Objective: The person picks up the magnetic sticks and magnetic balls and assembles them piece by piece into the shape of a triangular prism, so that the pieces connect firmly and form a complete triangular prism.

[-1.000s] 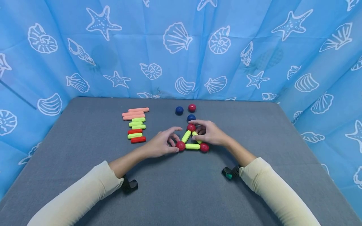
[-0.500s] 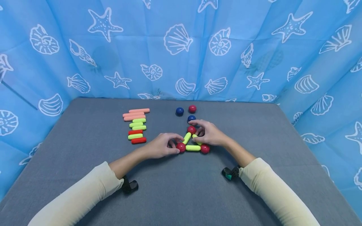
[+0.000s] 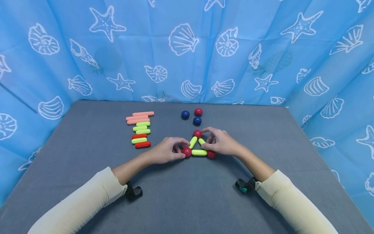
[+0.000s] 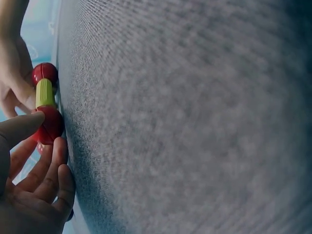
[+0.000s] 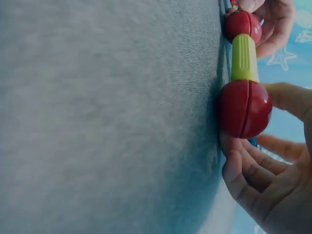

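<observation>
A triangle of three red balls and three yellow-green rods lies on the grey table in the head view. My left hand [image 3: 166, 150] pinches its left red ball [image 3: 187, 152] between thumb and fingers, as the left wrist view also shows. Over the triangle's right side is my right hand [image 3: 223, 142], thumb by the right rod [image 3: 201, 141] and index fingertip close to the top red ball [image 3: 197, 133]. In the right wrist view its thumb and fingers are spread apart behind the right red ball [image 5: 243, 108]. The front rod [image 3: 199, 152] joins the two lower balls.
Behind the triangle are two blue balls [image 3: 197, 121] and a loose red ball [image 3: 198, 112]. Left of my left hand, several pink rods [image 3: 138, 121], yellow-green rods [image 3: 140, 128] and red rods [image 3: 143, 145] lie in a column. A blue seashell-print curtain [image 3: 187, 65] hangs behind the table.
My right hand has shifted right, away from the top red ball, uncovering the nearer blue ball and partly covering the right red ball. My left hand's fingers have closed in around the left ball.
</observation>
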A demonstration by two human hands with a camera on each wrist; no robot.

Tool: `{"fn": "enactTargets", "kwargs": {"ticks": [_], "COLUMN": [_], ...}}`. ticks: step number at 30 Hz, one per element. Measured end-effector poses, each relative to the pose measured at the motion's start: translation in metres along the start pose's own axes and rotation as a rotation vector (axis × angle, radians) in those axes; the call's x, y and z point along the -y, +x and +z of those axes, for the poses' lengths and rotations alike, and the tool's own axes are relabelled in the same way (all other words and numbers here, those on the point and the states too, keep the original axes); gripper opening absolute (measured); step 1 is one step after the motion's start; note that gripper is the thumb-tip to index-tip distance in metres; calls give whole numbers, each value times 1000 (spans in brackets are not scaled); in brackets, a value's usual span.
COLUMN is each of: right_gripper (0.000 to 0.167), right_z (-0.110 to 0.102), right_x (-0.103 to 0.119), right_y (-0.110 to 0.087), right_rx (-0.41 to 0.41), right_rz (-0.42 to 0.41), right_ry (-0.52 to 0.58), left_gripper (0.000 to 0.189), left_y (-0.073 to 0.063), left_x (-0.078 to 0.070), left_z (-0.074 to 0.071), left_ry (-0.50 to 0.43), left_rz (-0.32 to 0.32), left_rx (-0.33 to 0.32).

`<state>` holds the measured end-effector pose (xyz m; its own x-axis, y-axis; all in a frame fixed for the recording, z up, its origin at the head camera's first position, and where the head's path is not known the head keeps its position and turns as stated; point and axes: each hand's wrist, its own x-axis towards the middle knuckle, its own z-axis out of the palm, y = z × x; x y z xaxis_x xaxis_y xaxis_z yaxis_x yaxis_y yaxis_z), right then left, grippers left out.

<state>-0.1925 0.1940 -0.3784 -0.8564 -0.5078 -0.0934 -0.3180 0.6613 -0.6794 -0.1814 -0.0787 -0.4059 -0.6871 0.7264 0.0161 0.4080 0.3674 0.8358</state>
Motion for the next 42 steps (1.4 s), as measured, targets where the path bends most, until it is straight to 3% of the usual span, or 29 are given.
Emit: {"fn": "enactTargets", "kwargs": {"ticks": [10, 21, 25, 31, 36, 42], "right_gripper": [51, 43, 47, 61, 62, 63], "right_z": [7, 14, 10, 2, -2, -3], "right_x": [-1, -6, -11, -23, -26, -26], "right_y": [-13, -10, -13, -19, -19, -18], "right_rx": [-47, -114, -78, 45, 86, 100], "right_rz": [-22, -17, -81, -190, -199, -216], "right_ry": [51, 99, 97, 96, 105, 109], "left_gripper": [42, 37, 37, 38, 38, 37], "left_y": [-1, 0, 1, 0, -7, -27], "left_x": [-2, 0, 0, -1, -3, -2], "left_z": [0, 2, 2, 0, -11, -41], "left_ry": [-1, 0, -8, -5, -4, 9], "left_rz": [-1, -16, -12, -19, -17, -16], "left_rx": [5, 0, -2, -8, -41, -190]}}
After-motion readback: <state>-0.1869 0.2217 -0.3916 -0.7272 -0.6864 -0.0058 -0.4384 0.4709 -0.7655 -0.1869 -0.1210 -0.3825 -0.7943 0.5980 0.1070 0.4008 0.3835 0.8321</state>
